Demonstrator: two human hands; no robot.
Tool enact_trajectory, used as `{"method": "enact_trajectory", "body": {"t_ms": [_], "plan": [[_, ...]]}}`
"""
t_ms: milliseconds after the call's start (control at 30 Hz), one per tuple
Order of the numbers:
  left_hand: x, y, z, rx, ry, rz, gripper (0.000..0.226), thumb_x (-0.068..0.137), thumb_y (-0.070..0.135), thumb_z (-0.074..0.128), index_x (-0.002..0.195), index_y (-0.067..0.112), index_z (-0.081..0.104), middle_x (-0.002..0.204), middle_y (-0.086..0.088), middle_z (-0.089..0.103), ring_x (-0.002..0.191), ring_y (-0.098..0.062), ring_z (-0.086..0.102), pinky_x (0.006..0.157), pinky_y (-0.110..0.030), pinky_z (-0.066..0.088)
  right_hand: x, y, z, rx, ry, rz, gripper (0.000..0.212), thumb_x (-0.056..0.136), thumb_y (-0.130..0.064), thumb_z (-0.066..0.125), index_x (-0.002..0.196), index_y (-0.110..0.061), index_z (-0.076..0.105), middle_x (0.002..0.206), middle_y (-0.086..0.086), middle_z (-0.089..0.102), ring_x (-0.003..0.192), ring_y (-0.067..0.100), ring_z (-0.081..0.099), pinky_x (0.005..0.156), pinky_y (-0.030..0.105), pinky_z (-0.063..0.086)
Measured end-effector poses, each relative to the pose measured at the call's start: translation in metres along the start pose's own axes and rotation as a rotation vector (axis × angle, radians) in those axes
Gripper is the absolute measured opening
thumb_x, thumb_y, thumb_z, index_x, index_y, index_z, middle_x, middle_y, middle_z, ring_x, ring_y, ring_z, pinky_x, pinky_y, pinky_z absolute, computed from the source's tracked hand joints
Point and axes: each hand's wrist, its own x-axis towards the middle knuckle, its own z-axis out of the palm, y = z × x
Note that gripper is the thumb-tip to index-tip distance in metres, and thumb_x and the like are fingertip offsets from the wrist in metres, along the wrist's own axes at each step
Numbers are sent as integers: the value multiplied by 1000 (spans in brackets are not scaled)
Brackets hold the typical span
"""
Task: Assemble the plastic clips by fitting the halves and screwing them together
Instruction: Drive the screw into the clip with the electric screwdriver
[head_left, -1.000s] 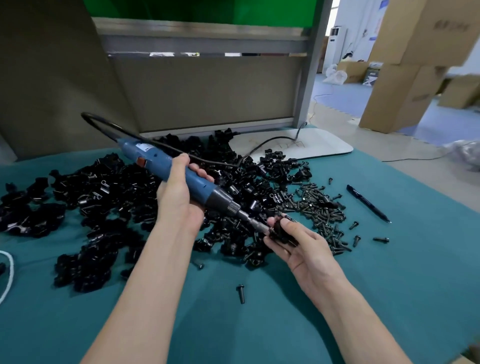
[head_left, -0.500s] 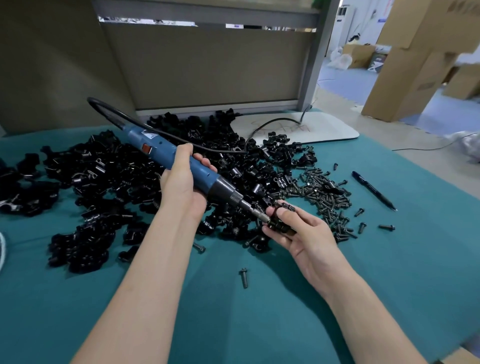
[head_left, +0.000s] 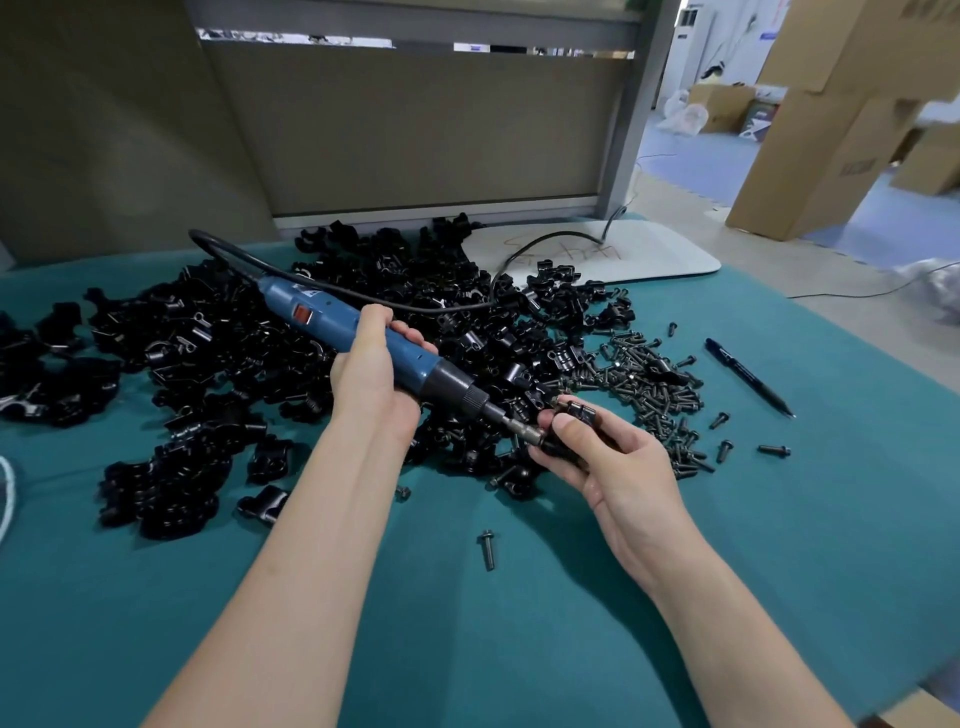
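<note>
Well, far on your left a big pile of black clip parts (head_left: 208, 364) covers much of the green bench (head_left: 78, 571). I cannot tell which ones in it are done and which are only halves, so I think most of the job is waiting. Next, your left hand (head_left: 371, 379) wraps round the blue screwdriver (head_left: 358, 330), and its tip points down to the right. One lone screw (head_left: 487, 548) lies on the bench near you. The tip touches the one clip (head_left: 576, 421) that your right hand (head_left: 613, 467) pinches, just by the near edge of the pile. I think you are driving a screw into it now, so it is not finished. Right of that is a heap of screws (head_left: 649, 379), with many left to use. A pen (head_left: 748, 376) lies farthest right.
</note>
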Motion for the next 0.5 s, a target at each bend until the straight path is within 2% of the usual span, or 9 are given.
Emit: {"method": "enact_trajectory", "body": {"t_ms": [300, 500], "plan": [[-4, -7, 2, -17, 33, 53, 15, 90, 4, 62, 82, 11, 51, 57, 1, 55, 48, -12, 53, 55, -28, 53, -1, -1, -3, -1, 50, -15, 18, 76, -18, 80, 93, -11, 83, 104, 12, 79, 100, 23, 77, 85, 34, 62], [-6, -11, 4, -60, 30, 46, 16, 90, 3, 62, 82, 11, 50, 58, 1, 54, 49, -12, 52, 56, -29, 52, 0, -3, -3, 71, 76, -15, 35, 72, -16, 79, 102, 1, 76, 106, 16, 78, 102, 24, 76, 86, 36, 63]]}}
